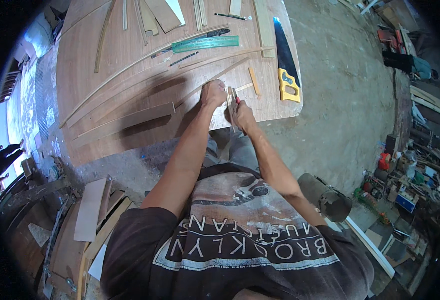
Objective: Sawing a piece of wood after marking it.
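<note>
Near the front edge of the wooden table, my left hand (213, 93) is closed on a thin strip of wood (229, 106), its fingertips mostly hidden from above. Just to its right, my right hand (243, 118) grips a slim red-handled tool (238, 100), its tip close beside the strip; its exact kind is too small to make out. A short orange-yellow wood piece (253, 81) lies a little beyond my hands. Farther right rests a handsaw (289, 70) with a black blade and yellow handle.
Long thin wood strips lie across the table (145, 127). A green translucent ruler (205, 44), a dark pencil (184, 58) and another pencil (230, 16) are beyond my hands. A bucket (332, 204) stands on the floor at right, with clutter (405, 185) past it. Boards (91, 210) lean at lower left.
</note>
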A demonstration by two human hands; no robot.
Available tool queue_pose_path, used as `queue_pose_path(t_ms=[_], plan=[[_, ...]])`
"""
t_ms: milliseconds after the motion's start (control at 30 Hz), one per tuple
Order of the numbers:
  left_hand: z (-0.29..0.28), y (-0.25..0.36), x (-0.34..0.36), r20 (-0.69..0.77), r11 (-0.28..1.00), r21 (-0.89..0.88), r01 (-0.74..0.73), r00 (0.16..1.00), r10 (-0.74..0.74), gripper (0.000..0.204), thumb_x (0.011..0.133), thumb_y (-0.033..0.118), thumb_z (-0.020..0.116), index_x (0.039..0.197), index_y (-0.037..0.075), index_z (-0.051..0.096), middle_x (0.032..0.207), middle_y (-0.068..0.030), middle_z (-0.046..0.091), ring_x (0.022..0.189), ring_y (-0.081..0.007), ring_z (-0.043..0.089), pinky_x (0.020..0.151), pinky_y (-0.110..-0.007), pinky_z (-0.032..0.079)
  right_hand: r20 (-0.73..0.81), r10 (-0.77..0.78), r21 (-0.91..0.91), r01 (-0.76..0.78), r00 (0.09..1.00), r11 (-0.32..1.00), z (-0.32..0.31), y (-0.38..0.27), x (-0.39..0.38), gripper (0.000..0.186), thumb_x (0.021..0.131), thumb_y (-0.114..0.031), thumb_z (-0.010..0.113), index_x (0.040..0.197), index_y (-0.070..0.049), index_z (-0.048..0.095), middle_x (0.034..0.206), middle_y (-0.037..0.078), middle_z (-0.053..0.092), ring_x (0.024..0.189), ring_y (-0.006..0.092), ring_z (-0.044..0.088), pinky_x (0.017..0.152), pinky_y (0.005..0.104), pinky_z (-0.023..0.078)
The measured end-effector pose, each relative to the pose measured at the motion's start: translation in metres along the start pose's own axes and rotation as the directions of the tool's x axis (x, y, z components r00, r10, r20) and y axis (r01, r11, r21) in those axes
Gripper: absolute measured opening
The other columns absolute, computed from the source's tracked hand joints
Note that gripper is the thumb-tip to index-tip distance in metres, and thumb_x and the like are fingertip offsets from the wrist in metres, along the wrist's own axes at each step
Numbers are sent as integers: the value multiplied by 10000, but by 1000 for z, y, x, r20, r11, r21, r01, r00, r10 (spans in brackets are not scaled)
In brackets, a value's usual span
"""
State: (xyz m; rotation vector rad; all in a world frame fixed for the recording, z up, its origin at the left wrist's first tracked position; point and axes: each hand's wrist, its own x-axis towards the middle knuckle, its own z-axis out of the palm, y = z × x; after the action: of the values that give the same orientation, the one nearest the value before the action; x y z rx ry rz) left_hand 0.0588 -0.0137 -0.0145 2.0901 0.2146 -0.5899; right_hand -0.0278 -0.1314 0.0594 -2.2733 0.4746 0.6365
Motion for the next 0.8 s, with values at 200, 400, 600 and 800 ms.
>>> queue_pose_path(t_ms=[200, 400, 600, 800], plan=[[3, -3, -3, -29, 1000, 0, -20, 999, 20, 187, 768, 104, 583, 909, 112, 705, 932, -154, 693, 896, -326, 664, 798, -403, 521, -26, 49, 64, -47, 998, 997, 8, -2, -18, 447, 950, -337, 441, 1097, 81, 490, 955, 391, 600, 968, 524, 587, 828, 515, 482], [-2, 2, -6, -28, 998, -11, -57, 998, 57, 203, 752, 81, 582, 916, 97, 700, 883, -145, 699, 839, -309, 678, 753, -390, 528, -22, 56, 67, -54, 998, 996, 13, 0, -13, 410, 925, -289, 468, 1088, 87, 484, 942, 389, 601, 954, 520, 592, 834, 522, 480], [-7, 11, -12, -10, 999, -44, -12, 1000, 12, 207, 745, 73, 580, 915, 87, 697, 812, -132, 698, 712, -265, 687, 684, -374, 531, -37, 47, 74, -45, 998, 996, 21, 1, -7, 387, 909, -245, 483, 1072, 106, 487, 940, 391, 600, 949, 528, 590, 823, 521, 483], [-5, 10, -12, 10, 997, -73, 2, 1000, -1, 205, 753, 74, 572, 911, 89, 701, 828, -136, 700, 724, -266, 690, 688, -374, 533, -49, 46, 99, -41, 998, 994, 22, 6, -5, 393, 893, -246, 500, 1056, 111, 487, 923, 395, 600, 927, 533, 594, 817, 526, 491]])
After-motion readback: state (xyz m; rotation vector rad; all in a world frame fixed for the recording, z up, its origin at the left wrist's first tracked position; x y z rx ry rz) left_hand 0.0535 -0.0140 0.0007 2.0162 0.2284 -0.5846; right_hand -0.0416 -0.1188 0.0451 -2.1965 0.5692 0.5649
